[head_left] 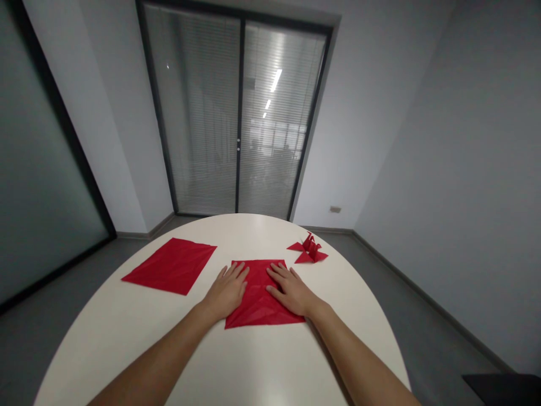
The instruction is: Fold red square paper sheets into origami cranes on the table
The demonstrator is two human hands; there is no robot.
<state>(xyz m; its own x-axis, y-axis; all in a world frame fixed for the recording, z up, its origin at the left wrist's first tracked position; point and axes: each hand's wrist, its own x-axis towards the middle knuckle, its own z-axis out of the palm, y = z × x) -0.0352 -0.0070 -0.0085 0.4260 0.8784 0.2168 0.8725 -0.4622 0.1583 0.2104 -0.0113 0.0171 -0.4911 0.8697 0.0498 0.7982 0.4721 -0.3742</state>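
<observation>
A red square sheet of paper (258, 301) lies on the round white table (127, 332) in front of me. My left hand (227, 290) rests flat on its left side with fingers stretched out. My right hand (291, 288) lies flat on its right side, fingers also extended. Both hands press on the sheet and hold nothing. A second flat red sheet (171, 265) lies to the left, apart from my hands. A folded red paper crane (308, 250) stands to the upper right of the sheet, just beyond my right hand.
The table's far edge curves round behind the papers. Beyond it are a grey floor (380, 265), white walls and a glass door with blinds (239, 113). A dark object (502, 388) shows at the bottom right corner.
</observation>
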